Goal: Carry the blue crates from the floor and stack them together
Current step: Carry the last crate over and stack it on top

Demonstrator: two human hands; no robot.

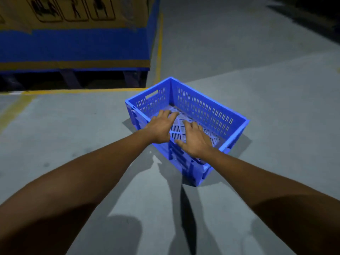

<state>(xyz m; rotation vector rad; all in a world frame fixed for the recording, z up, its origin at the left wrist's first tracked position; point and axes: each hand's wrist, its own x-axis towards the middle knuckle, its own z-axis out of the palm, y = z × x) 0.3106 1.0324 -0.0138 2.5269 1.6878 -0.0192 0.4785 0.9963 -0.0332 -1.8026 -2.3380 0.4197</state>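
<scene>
One blue plastic crate [206, 111] with slotted walls and a handle hole stands upright on the grey concrete floor, turned at an angle to me. Nothing lies inside it. Both my arms stretch out over its near side. My left hand [161, 127] hovers above the crate's near left rim with fingers spread and relaxed. My right hand [195, 139] is beside it over the near long wall, fingers also straight. Neither hand grips the crate. Only this one crate is in view.
A large cardboard box [73, 34] with a blue band sits on a dark pallet [73, 80] at the upper left, behind a yellow floor line [82, 91]. Another yellow line [159, 48] runs along the box's right side. Grey floor [276, 89] spreads to the right.
</scene>
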